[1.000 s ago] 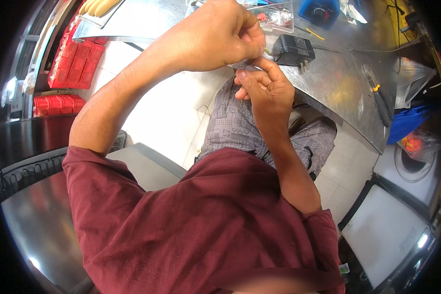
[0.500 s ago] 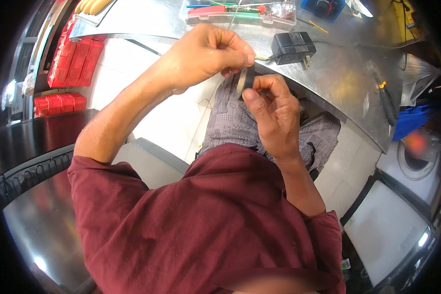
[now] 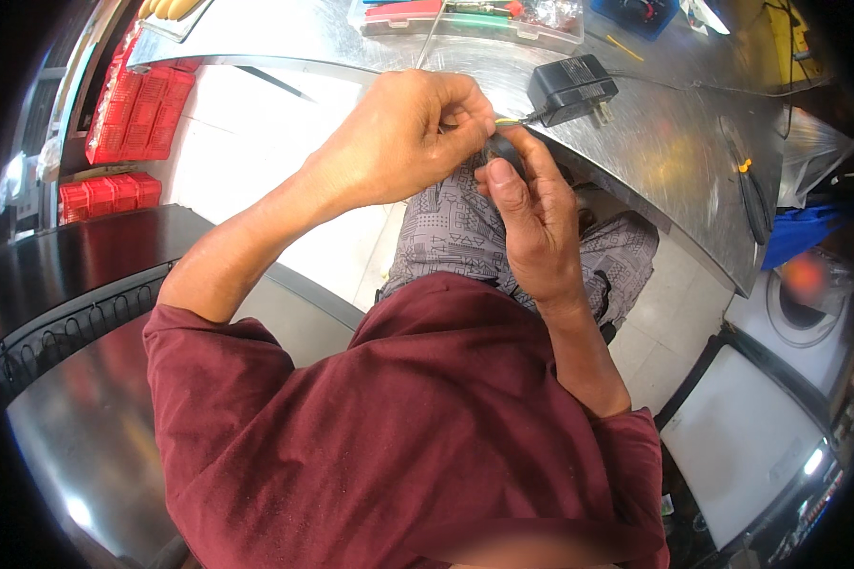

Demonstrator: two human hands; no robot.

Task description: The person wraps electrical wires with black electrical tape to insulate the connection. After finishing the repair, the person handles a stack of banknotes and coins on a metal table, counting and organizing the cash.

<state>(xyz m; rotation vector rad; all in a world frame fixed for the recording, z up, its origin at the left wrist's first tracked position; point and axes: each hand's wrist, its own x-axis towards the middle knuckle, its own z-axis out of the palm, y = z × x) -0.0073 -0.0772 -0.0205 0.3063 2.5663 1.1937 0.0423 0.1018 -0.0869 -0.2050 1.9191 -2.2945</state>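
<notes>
Between both hands (image 3: 465,161), small dark part (image 3: 503,150), yellow-green wire (image 3: 506,121) pointing right.

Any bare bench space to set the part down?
Bare steel bench between the black adapter and the black-handled tool, and left of the clear tray. Crowded along the far edge: tray, blue bin.

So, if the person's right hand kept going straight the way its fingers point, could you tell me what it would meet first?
Probably the left hand: the right hand points up and slightly left, its fingertips already against the small dark part that both hands pinch. Beyond that lies the metal bench, though depth is unclear.
</notes>
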